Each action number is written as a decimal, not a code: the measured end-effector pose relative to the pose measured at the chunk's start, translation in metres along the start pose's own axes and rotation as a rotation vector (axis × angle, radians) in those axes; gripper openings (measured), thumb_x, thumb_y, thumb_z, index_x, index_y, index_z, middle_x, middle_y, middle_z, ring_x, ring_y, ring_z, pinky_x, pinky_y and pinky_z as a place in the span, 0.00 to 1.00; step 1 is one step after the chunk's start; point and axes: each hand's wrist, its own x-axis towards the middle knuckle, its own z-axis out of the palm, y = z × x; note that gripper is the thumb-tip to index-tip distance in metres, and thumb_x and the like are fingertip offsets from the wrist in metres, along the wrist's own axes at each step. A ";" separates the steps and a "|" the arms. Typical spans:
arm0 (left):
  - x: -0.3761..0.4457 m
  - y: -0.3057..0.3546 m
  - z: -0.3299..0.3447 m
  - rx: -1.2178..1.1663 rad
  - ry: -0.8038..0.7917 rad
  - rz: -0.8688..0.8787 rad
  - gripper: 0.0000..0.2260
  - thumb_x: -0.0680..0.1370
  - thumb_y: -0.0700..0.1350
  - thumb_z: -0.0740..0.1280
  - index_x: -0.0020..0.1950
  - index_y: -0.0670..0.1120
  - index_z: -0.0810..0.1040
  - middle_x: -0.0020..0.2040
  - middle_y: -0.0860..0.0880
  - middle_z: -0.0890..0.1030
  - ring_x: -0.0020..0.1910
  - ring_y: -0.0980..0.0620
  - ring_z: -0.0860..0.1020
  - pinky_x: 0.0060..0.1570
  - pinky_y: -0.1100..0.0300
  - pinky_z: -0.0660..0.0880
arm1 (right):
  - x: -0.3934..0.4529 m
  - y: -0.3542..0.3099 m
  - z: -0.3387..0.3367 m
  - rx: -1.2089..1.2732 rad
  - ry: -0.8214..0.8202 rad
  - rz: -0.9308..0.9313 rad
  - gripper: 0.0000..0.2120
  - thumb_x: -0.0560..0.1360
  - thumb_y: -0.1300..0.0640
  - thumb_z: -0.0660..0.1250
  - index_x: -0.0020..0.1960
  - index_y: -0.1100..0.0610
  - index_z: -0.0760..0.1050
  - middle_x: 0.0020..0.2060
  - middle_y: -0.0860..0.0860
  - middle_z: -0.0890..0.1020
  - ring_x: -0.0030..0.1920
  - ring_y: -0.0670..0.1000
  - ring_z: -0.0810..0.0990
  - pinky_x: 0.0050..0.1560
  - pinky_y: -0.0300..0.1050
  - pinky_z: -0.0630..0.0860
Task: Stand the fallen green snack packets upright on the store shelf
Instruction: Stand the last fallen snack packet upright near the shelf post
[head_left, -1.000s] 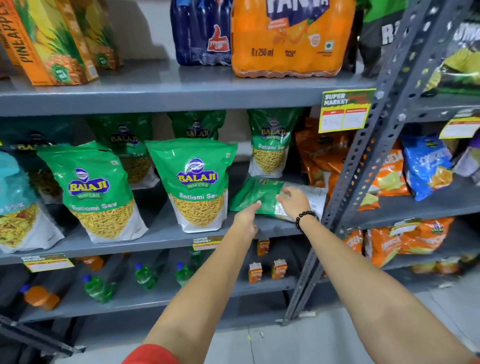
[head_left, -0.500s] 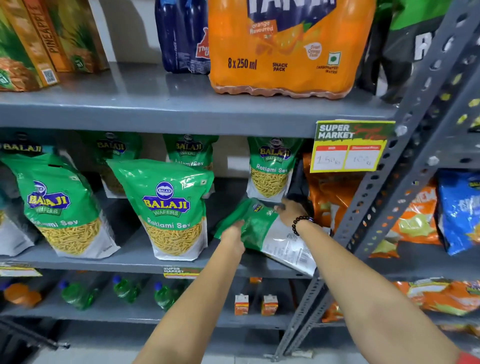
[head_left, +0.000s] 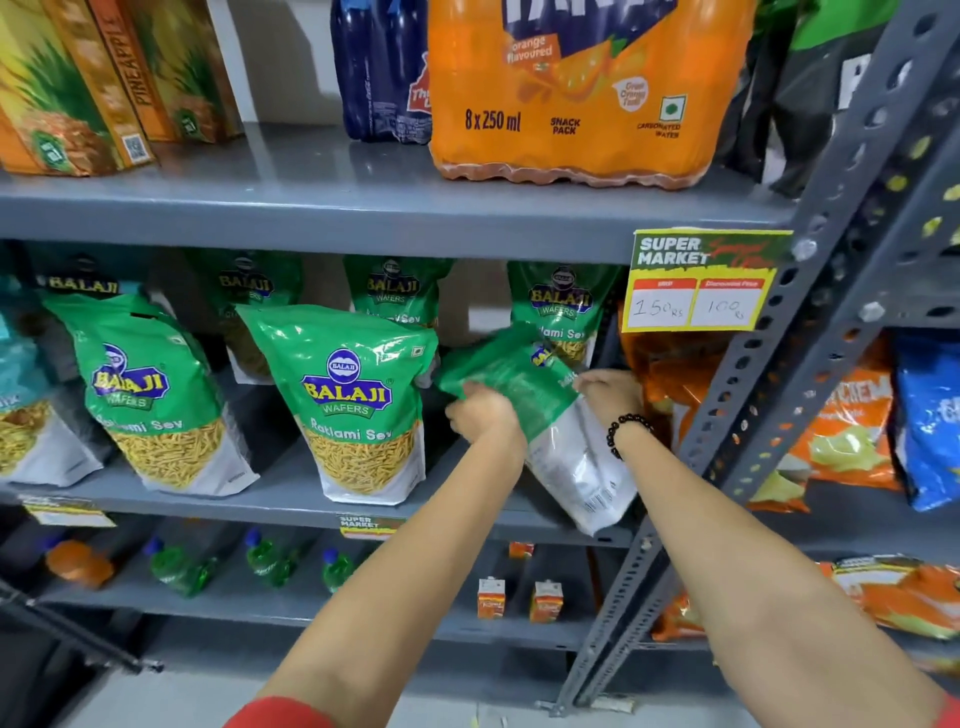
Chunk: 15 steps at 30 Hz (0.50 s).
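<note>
Green snack packet in hand (head_left: 511, 387): held tilted, back side out, green top toward upper left, white bottom corner down at the front edge of the middle shelf (head_left: 291, 493), near the right upright.
Far-left packets: teal-topped pouch (head_left: 21, 410) cut off by the frame edge, standing.
Left green packet (head_left: 150, 395): upright, leaning a little, Balaji Ratlami Sev front showing, on the same shelf.
Centre green packet (head_left: 358, 405): upright at the shelf front, just left of the held packet.
Back row: three more green packets (head_left: 392, 291) standing behind, partly hidden.
Left hand (head_left: 485, 415): closed on the held packet's left edge, fingers curled around the green part.
Right hand (head_left: 610, 392): gripping the packet's upper right edge; black bead bracelet (head_left: 626, 428) on the wrist.
Price tag (head_left: 704, 280): yellow-green "Super Market" card on the upper shelf's lip, 150 and 100 written by hand.
Upper shelf: pineapple juice cartons (head_left: 93, 88) at left, dark blue bottle pack (head_left: 384, 73), orange drink pack (head_left: 582, 88) marked 8 x 250 ml.
Right of upright (head_left: 779, 364): orange snack bags (head_left: 852, 426), then a blue bag (head_left: 930, 421).
Lower shelf: green bottles (head_left: 182, 569) lying down, small orange cartons (head_left: 491, 597) standing.
</note>
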 end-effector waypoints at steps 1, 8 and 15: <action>-0.007 0.008 0.003 0.022 -0.037 0.077 0.22 0.82 0.49 0.53 0.69 0.36 0.67 0.68 0.36 0.73 0.64 0.38 0.74 0.62 0.49 0.74 | 0.000 -0.003 -0.004 0.054 0.002 0.001 0.10 0.74 0.63 0.65 0.50 0.59 0.84 0.52 0.56 0.85 0.48 0.55 0.83 0.45 0.40 0.77; -0.020 0.024 0.015 0.074 -0.064 0.372 0.24 0.82 0.54 0.51 0.66 0.39 0.74 0.66 0.37 0.75 0.64 0.38 0.73 0.61 0.52 0.69 | 0.002 -0.007 -0.005 0.282 0.077 0.040 0.13 0.76 0.64 0.64 0.59 0.64 0.78 0.60 0.60 0.81 0.53 0.51 0.78 0.52 0.42 0.73; 0.009 0.022 0.000 0.245 -0.409 0.010 0.30 0.79 0.62 0.49 0.74 0.44 0.65 0.71 0.43 0.72 0.68 0.42 0.72 0.54 0.55 0.70 | -0.026 0.021 0.004 0.006 0.010 0.191 0.14 0.69 0.62 0.68 0.54 0.62 0.73 0.44 0.56 0.78 0.44 0.53 0.77 0.44 0.44 0.73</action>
